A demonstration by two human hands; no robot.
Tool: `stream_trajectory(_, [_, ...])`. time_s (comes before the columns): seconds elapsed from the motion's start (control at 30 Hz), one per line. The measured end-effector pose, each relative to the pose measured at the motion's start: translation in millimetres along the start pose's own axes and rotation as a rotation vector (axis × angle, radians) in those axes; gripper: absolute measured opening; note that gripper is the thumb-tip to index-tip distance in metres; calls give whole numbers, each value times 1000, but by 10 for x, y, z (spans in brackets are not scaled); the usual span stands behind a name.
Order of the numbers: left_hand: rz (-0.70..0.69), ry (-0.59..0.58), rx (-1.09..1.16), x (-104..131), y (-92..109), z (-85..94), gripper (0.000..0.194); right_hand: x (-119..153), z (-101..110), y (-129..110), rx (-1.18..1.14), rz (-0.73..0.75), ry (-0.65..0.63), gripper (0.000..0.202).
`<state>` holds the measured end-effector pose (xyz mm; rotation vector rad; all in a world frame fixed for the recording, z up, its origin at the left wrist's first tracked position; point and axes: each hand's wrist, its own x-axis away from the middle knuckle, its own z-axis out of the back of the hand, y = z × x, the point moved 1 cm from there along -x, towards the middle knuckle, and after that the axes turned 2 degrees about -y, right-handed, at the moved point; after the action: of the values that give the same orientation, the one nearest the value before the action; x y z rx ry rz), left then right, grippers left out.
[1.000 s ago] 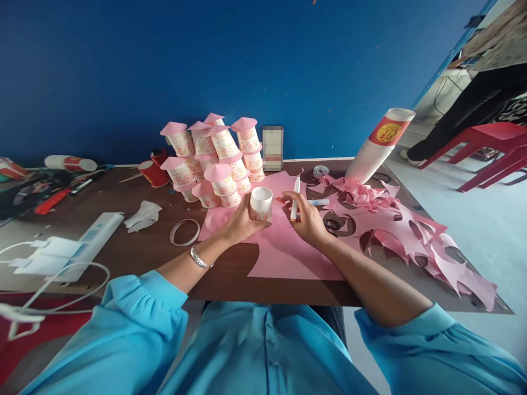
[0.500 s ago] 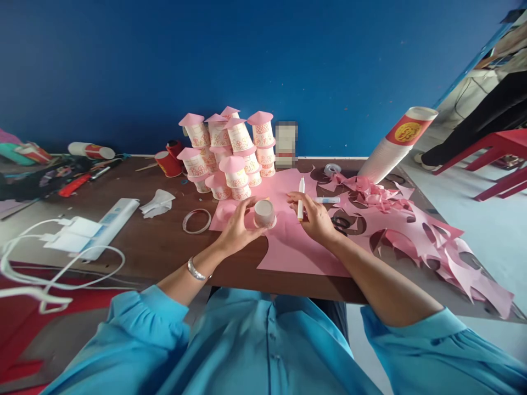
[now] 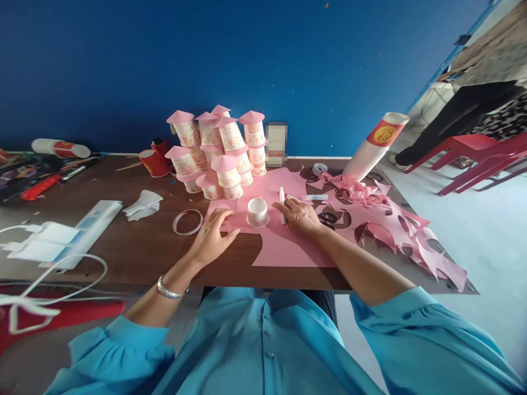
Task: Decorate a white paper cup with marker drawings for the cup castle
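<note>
A small white paper cup [image 3: 258, 218] with a faint pattern stands rim-down on a pink paper sheet [image 3: 296, 249]. My left hand [image 3: 214, 236] is to its left, apart from it, fingers spread and holding nothing. To the right of the cup, my right hand [image 3: 303, 217] rests low over the sheet. A white marker [image 3: 282, 198] is between its thumb and fingers, tip pointing away from me. Behind the cup, several decorated paper cups with pink cone roofs [image 3: 224, 163] are stacked as towers.
A tape roll [image 3: 175, 224], crumpled tissue [image 3: 143, 205] and power strip [image 3: 96, 222] lie left. Black scissors [image 3: 328, 218], a glue stick [image 3: 315, 197] and pink paper scraps [image 3: 401, 233] lie right. A tall cup stack [image 3: 373, 151] leans at the back right. Someone's legs [image 3: 448, 118] show beyond.
My left hand has let go of the cup and drawn back to the left. The right hand has lowered toward the sheet with the marker. The view has shifted slightly.
</note>
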<state>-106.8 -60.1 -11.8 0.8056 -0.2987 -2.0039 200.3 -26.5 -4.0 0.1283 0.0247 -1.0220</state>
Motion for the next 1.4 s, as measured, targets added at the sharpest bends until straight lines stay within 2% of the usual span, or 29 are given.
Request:
stream_trajectory(0.23, [-86,-234,-116,-21,-36,-88,33,78,275,95,59,76,-170,44])
stream_trajectory(0.37, [-104,-261,-137,-13,-42,-77,38,212,273,141,85,112,-222,47])
stream_trajectory(0.57, [-67,-314,-168,-49,25,-36,36,318,239,160,94,81,-189,57])
stream_trajectory(0.7, [-55,-288,-181,-66,52,16,33,335,257,237,74,-30,-101,50])
stream_trajectory(0.83, [-52,-204,-214,-80,56,33,27,270,239,463,66,-207,-17,40])
stream_trajectory(0.97, [-49,-184,-221,-148,75,41,21,135,179,727,47,-299,-6,35])
stream_trajectory(1.07, [-49,-161,-221,-207,126,73,16,77,171,801,26,-319,-15,33])
stream_trajectory(1.13, [-69,-140,-195,-225,187,95,15,91,195,750,16,-335,-3,35])
stream_trajectory(1.23, [-140,-95,-173,-214,307,102,18,170,240,514,-4,-355,-3,36])
stream_trajectory(1.4, [-208,-15,-174,-227,409,71,19,275,256,22,-101,-277,-140,27])
